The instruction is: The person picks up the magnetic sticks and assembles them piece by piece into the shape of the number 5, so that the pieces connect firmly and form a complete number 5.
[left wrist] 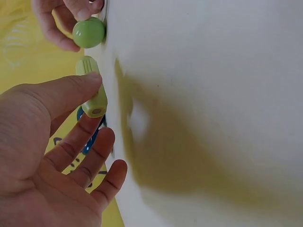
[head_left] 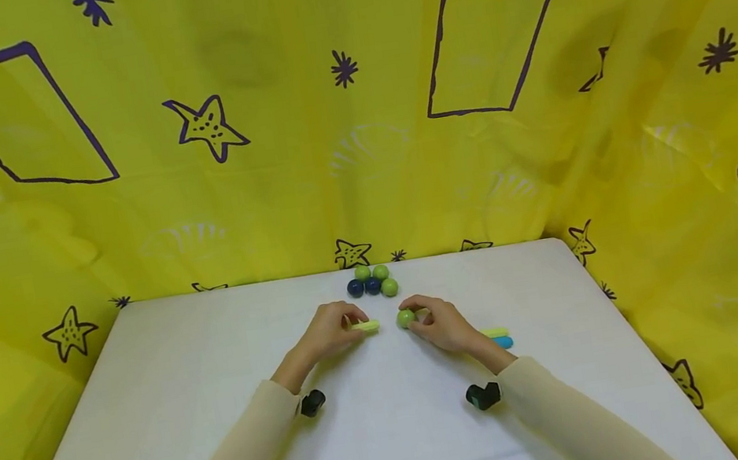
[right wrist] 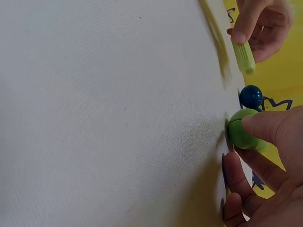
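Note:
My left hand [head_left: 335,329] pinches a short pale yellow-green ridged rod [left wrist: 94,97] between thumb and index finger. The other fingers of that hand are spread loosely, and a round grey spot marks the rod's near end. Opposite it, my right hand [head_left: 442,322] holds a glossy green ball [right wrist: 242,130] by thumb and index finger, low over the white table. A paler green piece [right wrist: 261,144] shows just past this ball, partly hidden by the fingers. Rod and ball are apart, the ball to the right of the rod's tip in the head view.
Behind the hands, a cluster of green balls [head_left: 380,272] and dark blue balls [head_left: 355,288] sits near the far edge of the white table [head_left: 229,442]. A yellow rod [head_left: 496,332] and a blue rod [head_left: 503,342] lie beside my right wrist. Yellow patterned curtains [head_left: 290,178] enclose the table.

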A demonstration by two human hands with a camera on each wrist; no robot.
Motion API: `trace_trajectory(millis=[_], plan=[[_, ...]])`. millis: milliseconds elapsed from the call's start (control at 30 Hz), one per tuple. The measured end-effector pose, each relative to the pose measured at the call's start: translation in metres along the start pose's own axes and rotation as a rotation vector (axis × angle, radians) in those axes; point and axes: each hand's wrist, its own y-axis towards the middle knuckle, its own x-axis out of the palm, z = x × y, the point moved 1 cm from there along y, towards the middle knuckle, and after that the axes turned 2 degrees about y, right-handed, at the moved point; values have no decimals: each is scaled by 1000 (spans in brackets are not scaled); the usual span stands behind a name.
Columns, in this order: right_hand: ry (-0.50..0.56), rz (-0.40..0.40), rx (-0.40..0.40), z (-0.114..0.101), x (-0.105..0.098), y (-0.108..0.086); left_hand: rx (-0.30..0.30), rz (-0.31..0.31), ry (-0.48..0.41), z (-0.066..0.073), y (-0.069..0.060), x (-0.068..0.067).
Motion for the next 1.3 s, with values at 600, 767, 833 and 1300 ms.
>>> trace_trajectory(millis=[600,767,833,1300], plan=[[-14,12,-26,2,0,1,33,17,45,11,19,23],[-15,10,-22,3,-1,2,48,16,40,16,22,24],[-10,7,-18,3,-1,1,49,15,42,18,23,24],[-2,48,4,6,2,0,-2,-25,44,20,25,27]])
